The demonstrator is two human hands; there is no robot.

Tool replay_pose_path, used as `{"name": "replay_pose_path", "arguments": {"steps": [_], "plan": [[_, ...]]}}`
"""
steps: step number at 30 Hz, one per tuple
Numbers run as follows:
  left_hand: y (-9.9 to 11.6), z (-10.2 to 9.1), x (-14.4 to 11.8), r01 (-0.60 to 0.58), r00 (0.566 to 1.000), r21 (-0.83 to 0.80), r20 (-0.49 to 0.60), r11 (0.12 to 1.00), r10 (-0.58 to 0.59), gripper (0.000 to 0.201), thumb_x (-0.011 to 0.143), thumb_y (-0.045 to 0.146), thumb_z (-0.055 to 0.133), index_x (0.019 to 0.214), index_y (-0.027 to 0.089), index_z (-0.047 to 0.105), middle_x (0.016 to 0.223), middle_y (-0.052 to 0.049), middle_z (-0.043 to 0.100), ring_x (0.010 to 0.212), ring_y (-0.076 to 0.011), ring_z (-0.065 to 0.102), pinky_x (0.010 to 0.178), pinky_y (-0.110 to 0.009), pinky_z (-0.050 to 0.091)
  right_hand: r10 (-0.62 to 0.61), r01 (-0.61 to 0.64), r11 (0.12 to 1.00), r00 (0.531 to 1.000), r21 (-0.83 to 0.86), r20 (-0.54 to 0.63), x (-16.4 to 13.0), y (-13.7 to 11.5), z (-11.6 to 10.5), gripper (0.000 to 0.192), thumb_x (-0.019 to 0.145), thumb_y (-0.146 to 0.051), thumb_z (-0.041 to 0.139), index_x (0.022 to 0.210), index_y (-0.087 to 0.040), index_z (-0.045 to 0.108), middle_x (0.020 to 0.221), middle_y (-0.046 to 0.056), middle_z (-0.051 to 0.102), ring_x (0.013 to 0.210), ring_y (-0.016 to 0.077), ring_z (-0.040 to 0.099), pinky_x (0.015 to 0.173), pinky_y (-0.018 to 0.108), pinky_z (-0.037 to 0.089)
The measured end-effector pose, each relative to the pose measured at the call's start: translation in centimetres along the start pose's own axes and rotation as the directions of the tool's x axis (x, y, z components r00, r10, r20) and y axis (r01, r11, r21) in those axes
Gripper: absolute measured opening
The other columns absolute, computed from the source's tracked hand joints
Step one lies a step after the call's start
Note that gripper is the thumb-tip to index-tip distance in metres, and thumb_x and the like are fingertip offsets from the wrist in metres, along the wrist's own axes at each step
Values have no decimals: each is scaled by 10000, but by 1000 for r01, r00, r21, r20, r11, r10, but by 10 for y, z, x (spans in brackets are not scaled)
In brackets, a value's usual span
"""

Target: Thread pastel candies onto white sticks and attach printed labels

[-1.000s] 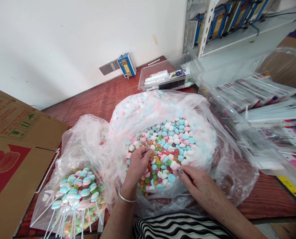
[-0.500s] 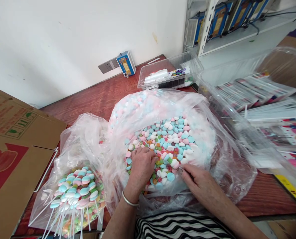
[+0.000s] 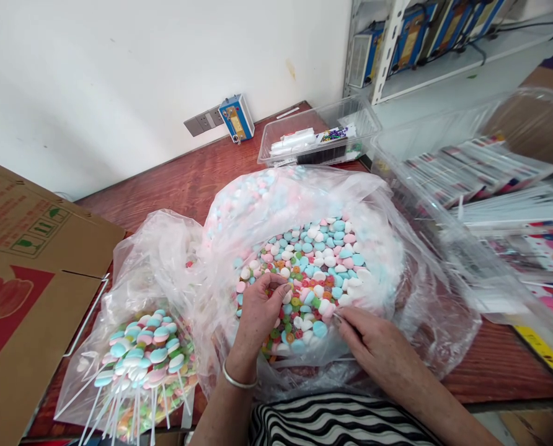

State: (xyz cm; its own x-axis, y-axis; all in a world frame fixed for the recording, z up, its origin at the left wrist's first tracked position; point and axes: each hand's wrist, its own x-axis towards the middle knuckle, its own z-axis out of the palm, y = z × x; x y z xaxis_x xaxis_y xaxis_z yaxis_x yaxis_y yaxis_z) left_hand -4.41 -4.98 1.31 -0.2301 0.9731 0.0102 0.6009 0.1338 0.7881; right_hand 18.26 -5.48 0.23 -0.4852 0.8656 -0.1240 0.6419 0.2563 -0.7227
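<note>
Two hands work inside the mouth of a big clear plastic bag [image 3: 411,291] heaped with loose pastel sweets [image 3: 316,263]. The left hand [image 3: 258,310] rests on the pile at its near left side, fingers curled inward with thumb and fingertips drawn close, a narrow pinch over a few of the sweets; whether one is actually held between them cannot be told, since the curl hides it. A silver bangle [image 3: 238,381] sits on that wrist.

The right hand [image 3: 372,347] lies at the near right edge of the opening, fingertips closed on the end of a thin white stick [image 3: 336,318]. What shows of the stick is short and points up and leftward from the fingers toward the sweets, its tip just beside the nearest pieces. So the loose sweets lie straight ahead of and between the two grips, touching the left fingers and just off the stick's tip; the left hand is the nearer to them.

Well to the left of the left hand, a second clear bag [image 3: 132,279] holds finished lollipops [image 3: 146,356], their white sticks fanning toward the near edge of the wooden table [image 3: 188,179]. Beyond both grips stands a clear tray [image 3: 351,111]; a cardboard box [image 3: 20,291] lies far left.
</note>
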Motion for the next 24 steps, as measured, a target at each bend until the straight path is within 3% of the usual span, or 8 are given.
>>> {"name": "replay_pose_path", "arguments": {"steps": [2, 6, 8, 11, 15, 19, 24], "plan": [[2, -1, 0, -70, 998, 122, -3, 990, 71, 103, 830, 278, 647, 891, 224, 711, 871, -36, 715, 859, -207, 647, 800, -357, 500, 10, -10, 1000, 1000, 0, -6, 0, 0, -1, 268, 967, -238, 370, 804, -202, 580, 782, 45, 658, 727, 210, 609, 655, 304, 400], [3, -1, -1, -243, 960, 318, 214, 917, 180, 84, 764, 225, 738, 847, 240, 737, 912, -46, 714, 959, -250, 614, 900, -429, 452, 18, -18, 1000, 1000, 6, -13, 1, 2, -1, 271, 964, -246, 370, 792, -203, 575, 772, 46, 663, 718, 213, 616, 643, 304, 403], [2, 2, -3, -268, 948, 337, 258, 902, 186, 76, 766, 214, 738, 834, 245, 742, 913, -43, 716, 966, -256, 612, 913, -443, 442, 18, -18, 1000, 1000, 7, -12, 0, 2, -1, 273, 965, -250, 368, 812, -201, 589, 789, 52, 672, 732, 217, 621, 654, 309, 412], [1, 4, -4, -189, 975, 230, 160, 955, 154, 96, 825, 190, 656, 837, 235, 739, 892, -37, 722, 939, -229, 627, 896, -408, 464, 9, -9, 1000, 1000, 10, -9, -1, 3, 0, 276, 965, -244, 366, 860, -198, 617, 834, 64, 687, 760, 220, 626, 684, 318, 428], [1, 3, -3, 31, 999, -60, 33, 998, -29, 156, 842, 237, 615, 921, 232, 749, 908, -32, 740, 883, -208, 665, 799, -351, 526, -11, 11, 1000, 1000, 9, -15, -1, 2, 0, 283, 964, -233, 367, 867, -195, 630, 860, 73, 699, 769, 216, 627, 699, 319, 438], [7, 1, -3, 143, 989, -207, 63, 968, -133, 185, 811, 301, 651, 936, 230, 768, 821, -31, 743, 860, -229, 681, 726, -344, 555, -25, 25, 1000, 1000, 4, -10, -1, -2, -1, 285, 971, -239, 370, 883, -191, 636, 852, 69, 699, 773, 215, 630, 698, 312, 441], [16, -1, -6, 141, 988, -237, 101, 961, -120, 171, 798, 289, 668, 923, 255, 781, 763, -19, 743, 844, -243, 692, 684, -345, 566, -27, 27, 1000, 999, -5, -24, -1, -2, -1, 289, 969, -227, 379, 843, -193, 637, 808, 57, 695, 728, 204, 620, 663, 295, 434]]}}
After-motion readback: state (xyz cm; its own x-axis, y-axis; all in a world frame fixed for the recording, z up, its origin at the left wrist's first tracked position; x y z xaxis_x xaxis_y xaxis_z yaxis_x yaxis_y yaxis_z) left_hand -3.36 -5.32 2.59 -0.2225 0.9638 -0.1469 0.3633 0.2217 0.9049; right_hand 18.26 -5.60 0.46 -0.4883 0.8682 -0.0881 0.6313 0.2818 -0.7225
